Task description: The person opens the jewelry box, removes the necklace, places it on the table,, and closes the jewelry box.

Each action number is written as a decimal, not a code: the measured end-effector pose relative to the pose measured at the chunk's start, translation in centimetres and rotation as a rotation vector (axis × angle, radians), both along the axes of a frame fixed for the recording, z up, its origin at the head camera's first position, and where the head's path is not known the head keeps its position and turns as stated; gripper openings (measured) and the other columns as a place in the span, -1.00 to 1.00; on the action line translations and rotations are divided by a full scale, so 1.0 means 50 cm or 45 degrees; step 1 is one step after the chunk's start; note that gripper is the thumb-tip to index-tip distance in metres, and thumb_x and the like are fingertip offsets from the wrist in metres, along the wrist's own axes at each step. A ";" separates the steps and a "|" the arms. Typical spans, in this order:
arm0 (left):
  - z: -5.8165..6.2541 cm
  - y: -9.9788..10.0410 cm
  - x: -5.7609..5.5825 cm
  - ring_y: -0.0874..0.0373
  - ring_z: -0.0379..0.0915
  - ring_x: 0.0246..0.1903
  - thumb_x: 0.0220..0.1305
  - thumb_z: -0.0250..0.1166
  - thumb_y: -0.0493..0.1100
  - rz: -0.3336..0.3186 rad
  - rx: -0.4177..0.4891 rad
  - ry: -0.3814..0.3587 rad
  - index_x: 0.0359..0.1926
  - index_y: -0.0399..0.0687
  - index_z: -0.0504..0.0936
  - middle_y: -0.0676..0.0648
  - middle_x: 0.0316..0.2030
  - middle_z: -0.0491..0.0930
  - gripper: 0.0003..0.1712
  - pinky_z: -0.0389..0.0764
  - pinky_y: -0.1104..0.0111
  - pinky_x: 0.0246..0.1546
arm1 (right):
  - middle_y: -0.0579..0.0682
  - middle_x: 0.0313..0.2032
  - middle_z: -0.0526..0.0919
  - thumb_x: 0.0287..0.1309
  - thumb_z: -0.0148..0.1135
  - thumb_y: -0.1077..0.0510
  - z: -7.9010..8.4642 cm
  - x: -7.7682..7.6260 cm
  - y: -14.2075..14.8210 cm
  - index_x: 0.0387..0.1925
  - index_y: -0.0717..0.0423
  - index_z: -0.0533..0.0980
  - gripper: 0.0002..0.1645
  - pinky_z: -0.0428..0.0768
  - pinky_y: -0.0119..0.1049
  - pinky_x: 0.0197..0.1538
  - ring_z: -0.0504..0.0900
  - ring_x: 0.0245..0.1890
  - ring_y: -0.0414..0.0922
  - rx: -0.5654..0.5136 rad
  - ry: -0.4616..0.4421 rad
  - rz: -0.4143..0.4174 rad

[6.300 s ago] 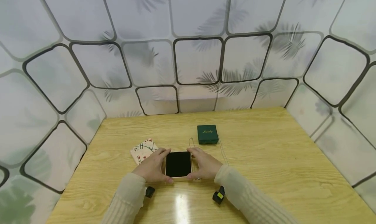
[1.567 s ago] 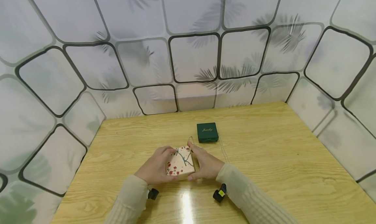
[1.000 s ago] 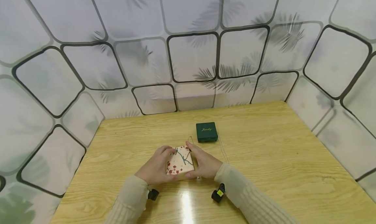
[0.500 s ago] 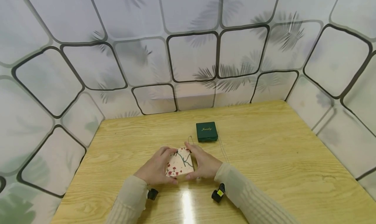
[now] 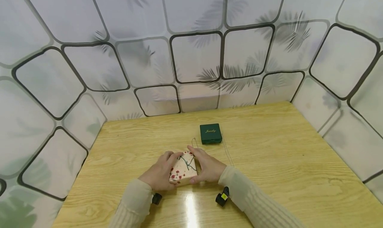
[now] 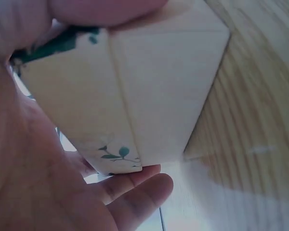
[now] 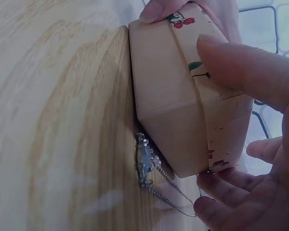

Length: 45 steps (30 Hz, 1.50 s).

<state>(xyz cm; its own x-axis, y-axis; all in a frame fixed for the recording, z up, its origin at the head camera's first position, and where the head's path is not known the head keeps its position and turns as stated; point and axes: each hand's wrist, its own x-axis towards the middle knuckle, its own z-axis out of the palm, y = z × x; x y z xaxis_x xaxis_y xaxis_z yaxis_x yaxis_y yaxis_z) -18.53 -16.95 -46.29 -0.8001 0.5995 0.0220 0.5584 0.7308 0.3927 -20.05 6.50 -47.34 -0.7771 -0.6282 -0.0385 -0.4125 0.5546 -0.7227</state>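
Note:
A small cream gift box (image 5: 183,170) with red blossoms and dark-green branches on its lid stands on the table between both hands. My left hand (image 5: 161,173) grips its left side, the thumb at the near edge and fingers over the far edge. My right hand (image 5: 209,167) holds the right side, with its thumb on the lid at the near corner. In the left wrist view, the lid's rim (image 6: 82,106) sits down over the plain lower part. A silver necklace pendant (image 7: 145,163) with clear stones lies beside the box under the right hand.
A dark-green jewelry box (image 5: 210,133) with gold lettering stands farther back on the wood-grain table (image 5: 269,161). Thin silver chain (image 5: 227,151) trails from beside it toward the right hand. A patterned curtain (image 5: 197,58) surrounds the table's back and sides.
Earlier the box was uncovered, showing its black inside, with the floral lid lying to the left; now the lid is on it. Lately the left hand has shifted slightly along the box.

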 end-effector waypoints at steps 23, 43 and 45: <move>-0.006 0.001 0.001 0.04 0.13 0.15 -0.42 0.53 0.27 0.046 -0.064 0.020 0.37 0.18 0.06 -0.13 0.22 0.14 0.28 0.35 0.12 0.06 | -0.13 0.34 0.00 -0.37 0.45 -0.32 -0.014 0.000 -0.007 0.42 -0.22 -0.26 0.43 0.20 -0.11 0.23 0.07 0.29 -0.13 0.047 0.012 -0.023; 0.024 0.010 -0.007 -0.06 0.05 0.25 -0.15 0.43 0.21 0.052 -0.170 0.075 0.34 -0.03 0.20 -0.21 0.30 0.08 0.04 0.33 0.12 0.10 | -0.06 0.39 -0.11 -0.07 0.25 -0.34 0.048 0.003 0.040 0.41 -0.28 -0.30 0.21 0.17 -0.04 0.24 -0.01 0.33 -0.06 0.133 0.058 -0.069; 0.028 0.007 -0.013 -0.05 0.04 0.25 -0.13 0.43 0.20 0.081 -0.188 0.055 0.34 -0.01 0.20 -0.19 0.31 0.07 0.03 0.33 0.12 0.10 | -0.09 0.39 -0.12 -0.07 0.20 -0.38 0.056 0.000 0.059 0.40 -0.30 -0.29 0.18 0.17 -0.05 0.24 -0.01 0.33 -0.08 0.133 0.051 -0.097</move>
